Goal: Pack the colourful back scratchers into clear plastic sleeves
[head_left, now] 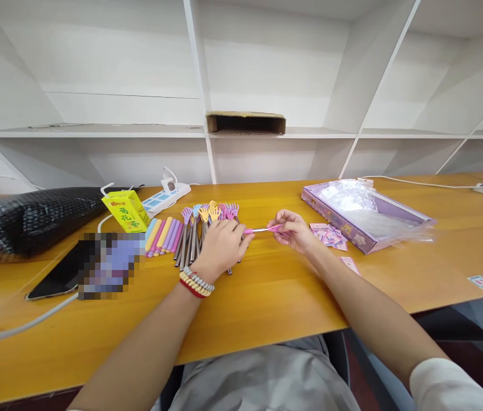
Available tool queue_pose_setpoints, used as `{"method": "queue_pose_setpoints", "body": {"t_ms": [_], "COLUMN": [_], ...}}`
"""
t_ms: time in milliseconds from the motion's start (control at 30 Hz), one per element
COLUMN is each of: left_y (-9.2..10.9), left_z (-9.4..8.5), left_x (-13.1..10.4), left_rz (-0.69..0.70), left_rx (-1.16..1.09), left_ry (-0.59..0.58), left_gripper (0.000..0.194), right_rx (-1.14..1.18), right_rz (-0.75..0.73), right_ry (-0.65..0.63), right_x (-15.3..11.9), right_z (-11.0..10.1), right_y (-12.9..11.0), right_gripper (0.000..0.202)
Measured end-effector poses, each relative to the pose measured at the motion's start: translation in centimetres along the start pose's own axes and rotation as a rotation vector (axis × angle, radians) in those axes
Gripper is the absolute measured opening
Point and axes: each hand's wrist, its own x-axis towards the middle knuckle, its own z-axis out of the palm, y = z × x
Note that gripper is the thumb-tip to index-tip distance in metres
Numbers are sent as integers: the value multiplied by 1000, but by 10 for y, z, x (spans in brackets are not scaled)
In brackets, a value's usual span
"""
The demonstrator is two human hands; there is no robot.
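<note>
Rod (261,230) — ends part-hidden, in both hands (223,245) (293,231)

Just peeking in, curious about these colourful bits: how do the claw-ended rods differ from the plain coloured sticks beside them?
The claw-ended rods carry splayed claws on dark, shiny shafts; the coloured sticks have no claws. The rods look slimmer and longer; the sticks look thicker and shorter. The rods lie loosely fanned, while the sticks lie packed side by side. Both lie on the table and show several colours.
</note>
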Motion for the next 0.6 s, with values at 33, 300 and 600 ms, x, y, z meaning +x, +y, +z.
{"method": "queue_pose_setpoints", "body": {"t_ms": [33,300,600], "left_y": [6,31,18], "left_z": [0,-2,0], "left_x": [-1,-5,-5], "left_rz": [-3,-138,-122], "left_rx": [-1,-101,-90], "left_ry": [-43,-256,-303], "left_gripper": [35,36,33], "right_rx": [12,-212,-817], "right_rz": [-6,-155,-179], "right_ry": [-1,69,78], "right_x": [-1,5,3], "right_z": [2,5,-3], "right_y": [1,7,9], "right_gripper": [29,33,38]}}
